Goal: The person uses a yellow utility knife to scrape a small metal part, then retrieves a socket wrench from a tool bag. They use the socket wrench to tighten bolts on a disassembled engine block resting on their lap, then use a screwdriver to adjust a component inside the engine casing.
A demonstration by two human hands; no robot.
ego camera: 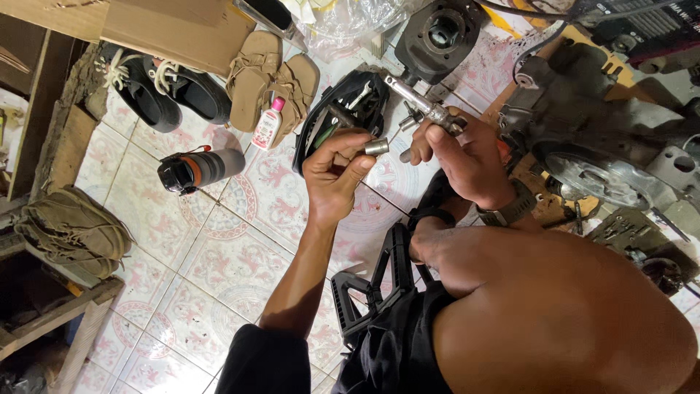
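Note:
My left hand (334, 174) pinches a small silver socket (377, 147) between thumb and fingertips. My right hand (467, 162), with a dark watch (512, 211) on its wrist, grips a metal socket wrench (421, 104) whose shaft points up and left. The socket sits just left of my right hand's fingers, close below the wrench but apart from it. Both hands hover over an open black tool bag (343, 109) on the patterned tile floor (219, 241).
A dark engine cylinder (440, 33) lies behind the bag, and an engine case with a round metal disc (594, 175) is at the right. Black shoes (164, 91), tan sandals (270, 76), a small pink-capped bottle (268, 124), a grey flask (200, 169) and a cardboard box (175, 29) lie at the left.

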